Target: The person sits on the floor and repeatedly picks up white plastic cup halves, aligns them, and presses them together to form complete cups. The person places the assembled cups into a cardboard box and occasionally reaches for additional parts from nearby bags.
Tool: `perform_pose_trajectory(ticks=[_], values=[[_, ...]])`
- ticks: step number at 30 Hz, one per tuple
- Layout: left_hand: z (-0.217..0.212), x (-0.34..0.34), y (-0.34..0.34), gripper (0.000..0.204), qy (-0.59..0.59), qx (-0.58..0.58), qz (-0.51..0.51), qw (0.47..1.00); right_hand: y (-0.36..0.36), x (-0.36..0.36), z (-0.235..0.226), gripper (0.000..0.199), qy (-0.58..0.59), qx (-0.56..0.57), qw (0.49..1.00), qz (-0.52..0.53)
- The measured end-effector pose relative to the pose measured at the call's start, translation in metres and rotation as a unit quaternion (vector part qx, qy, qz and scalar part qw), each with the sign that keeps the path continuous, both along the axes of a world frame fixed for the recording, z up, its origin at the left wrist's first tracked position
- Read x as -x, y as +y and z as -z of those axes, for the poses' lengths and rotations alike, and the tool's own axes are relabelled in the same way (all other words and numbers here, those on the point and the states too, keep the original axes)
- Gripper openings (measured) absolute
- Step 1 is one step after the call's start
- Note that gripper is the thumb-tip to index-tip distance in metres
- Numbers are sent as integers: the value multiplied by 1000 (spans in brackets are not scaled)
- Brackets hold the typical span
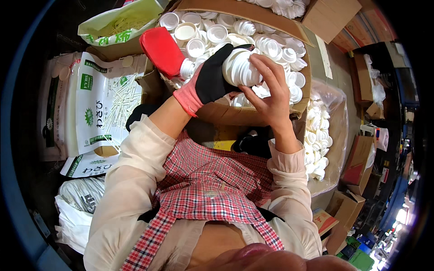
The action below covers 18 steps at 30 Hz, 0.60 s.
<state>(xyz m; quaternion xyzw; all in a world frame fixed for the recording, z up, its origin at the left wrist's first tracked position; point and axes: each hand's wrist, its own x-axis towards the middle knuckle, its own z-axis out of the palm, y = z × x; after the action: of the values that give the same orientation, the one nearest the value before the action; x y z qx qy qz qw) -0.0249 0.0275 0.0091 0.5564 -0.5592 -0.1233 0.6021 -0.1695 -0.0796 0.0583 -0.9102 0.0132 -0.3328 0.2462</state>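
Nearest is the person's red-and-white checked apron point(212, 198), worn over a cream blouse point(124, 180) whose sleeves are pushed up the forearms. At the lower left, white plastic bags point(77, 212) lie bunched together.

Beyond the apron, both hands meet over the front of a large cardboard carton point(226, 113). The left hand point(212, 79), in a black glove with a pinkish-red cuff, has its grip closed around the left side of a stack of white round plastic pieces point(237, 67). The bare right hand point(273, 92) grips the same stack from the right, its fingers over the upper edge and its thumb below. The stack is tilted and sits between the two hands, above the carton.

Left of the carton, white thin sticks point(121, 106) lie scattered on a white printed sack point(90, 119). On the right, a clear plastic liner point(337, 131) surrounds more white pieces point(316, 140).

Farther on, loose white round pieces point(217, 34) fill the carton; a red padded item point(161, 52) lies over its left edge. At the upper left, an open green-and-white bag point(101, 29) holds pale yellowish strips point(124, 25).
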Motion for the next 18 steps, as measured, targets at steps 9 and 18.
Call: perform_pose_trajectory(ticks=[9, 18], values=[[0, 2, 1, 55, 150, 24, 92, 984, 3, -4, 1, 62, 10, 6, 1000, 11], [0, 6, 0, 48, 368, -13, 167, 915, 11, -6, 4, 64, 2, -6, 1000, 26]])
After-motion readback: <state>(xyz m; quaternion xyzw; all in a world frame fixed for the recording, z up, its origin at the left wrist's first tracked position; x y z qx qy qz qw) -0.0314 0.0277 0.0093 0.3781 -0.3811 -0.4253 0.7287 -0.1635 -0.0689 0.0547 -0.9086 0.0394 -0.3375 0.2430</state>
